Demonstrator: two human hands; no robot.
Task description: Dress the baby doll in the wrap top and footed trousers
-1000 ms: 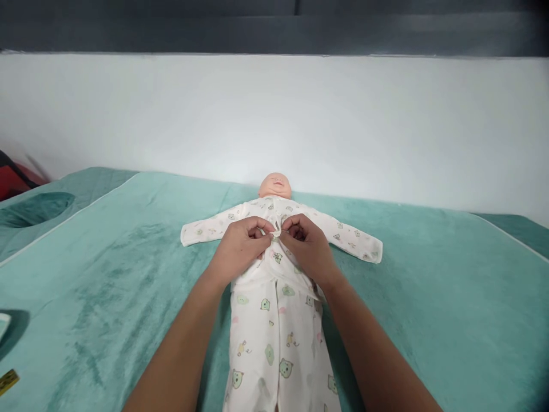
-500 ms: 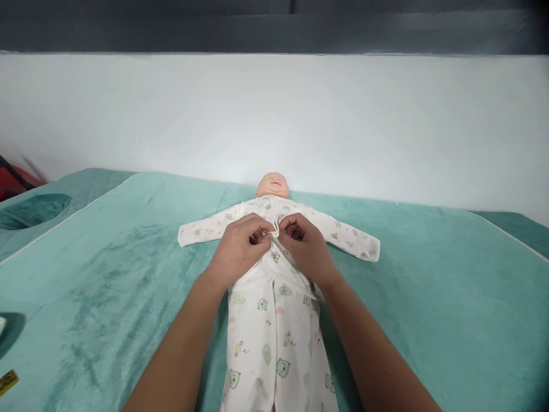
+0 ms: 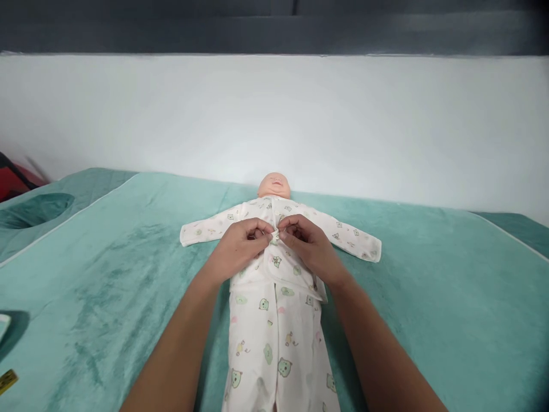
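A baby doll (image 3: 274, 185) lies on its back, head toward the wall. It wears a white printed baby jacket (image 3: 281, 264) with both sleeves stretched out sideways, and matching printed trousers (image 3: 257, 337). My left hand (image 3: 244, 243) pinches the jacket's front edge at the chest between thumb and finger. Opposite it, my right hand (image 3: 306, 240) pinches the other side of the front, the fingertips nearly meeting. The fastening between the fingertips is too small to make out. Below my hands the jacket's front panels overlap.
A teal plush sheet (image 3: 128, 286) covers the bed under the doll. Behind stands a white wall (image 3: 274, 114) with a dark band above. At the left edge are a yellow label (image 3: 7, 380), a pale object (image 3: 3, 326) and something red (image 3: 12, 180).
My fingertips have drawn the jacket's front edges together, and the small loop of cloth between them has flattened. The jacket's lower front now lies flatter over the trousers.
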